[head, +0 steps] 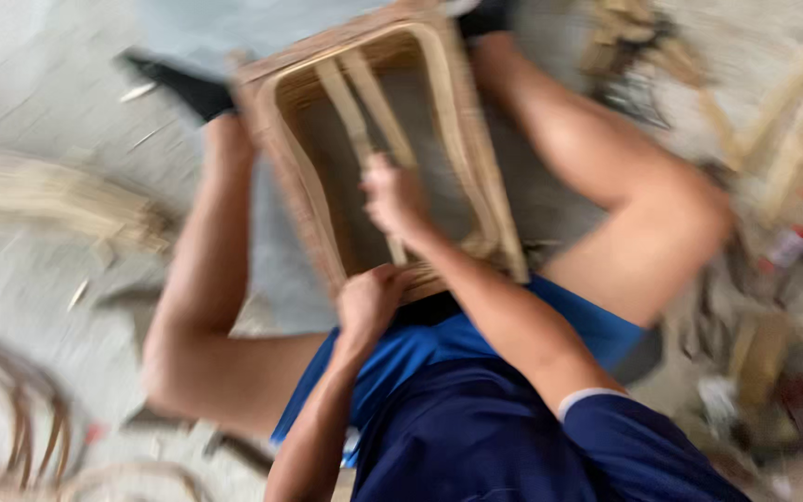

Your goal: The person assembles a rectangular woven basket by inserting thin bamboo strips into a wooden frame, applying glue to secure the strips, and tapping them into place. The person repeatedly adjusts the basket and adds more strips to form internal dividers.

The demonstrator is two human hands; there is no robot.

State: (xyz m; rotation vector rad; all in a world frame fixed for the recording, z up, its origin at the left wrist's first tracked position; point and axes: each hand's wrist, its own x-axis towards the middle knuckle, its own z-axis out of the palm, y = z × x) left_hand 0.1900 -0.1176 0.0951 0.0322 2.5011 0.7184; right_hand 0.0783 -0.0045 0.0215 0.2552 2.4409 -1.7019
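No signs or screens seen. Small bottle [789,247], white with red parts, seen lying amid floor clutter at right edge; blurred. Label not made out.

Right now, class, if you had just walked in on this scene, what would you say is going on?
A person sits on the floor with a rattan frame propped between their bare legs. Their right hand grips one of the two slats running down the frame's middle, while the left hand holds the frame's near edge by their lap. Bundles of cane strips lie on the floor to one side, coiled cane sits nearer, and blurred clutter fills the other side.
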